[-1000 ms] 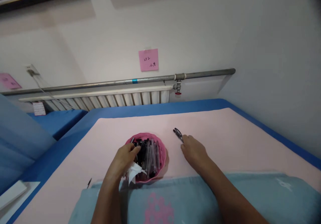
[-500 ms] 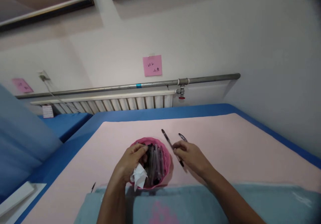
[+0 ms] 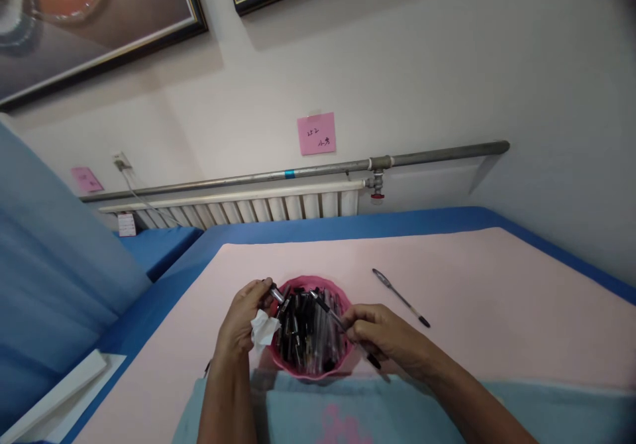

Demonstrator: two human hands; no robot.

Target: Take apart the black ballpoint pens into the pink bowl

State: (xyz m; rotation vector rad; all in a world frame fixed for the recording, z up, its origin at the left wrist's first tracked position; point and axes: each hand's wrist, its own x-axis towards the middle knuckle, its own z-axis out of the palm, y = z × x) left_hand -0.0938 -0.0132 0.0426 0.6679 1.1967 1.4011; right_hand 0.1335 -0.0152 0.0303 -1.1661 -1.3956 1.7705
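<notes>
My left hand [image 3: 244, 315] is closed at the left rim of a pink basket [image 3: 313, 279]. Its fingertips pinch a short black-and-silver piece that looks like a pen cap [image 3: 277, 293], and a crumpled white tissue [image 3: 265, 329] is tucked in the same hand. In my right hand [image 3: 375, 330] is a slim pen [image 3: 324, 305], its bare tip pointing over the basket towards the left hand. Many black and clear pens [image 3: 303, 331] fill the basket. Another pen [image 3: 401, 296] lies on the pink sheet to the right, beyond my right hand.
The pink sheet [image 3: 472, 285] covers a blue bed [image 3: 348, 223]. A light-blue cloth [image 3: 298, 407] lies along the near edge. Behind stand a radiator [image 3: 278, 207] and a pipe with a red valve [image 3: 377, 195]. A blue curtain [image 3: 54, 265] hangs at the left.
My right hand has brought its pen left to the basket's right side. My left hand has drawn back from over the pens, now showing the cap-like piece. The view has shifted.
</notes>
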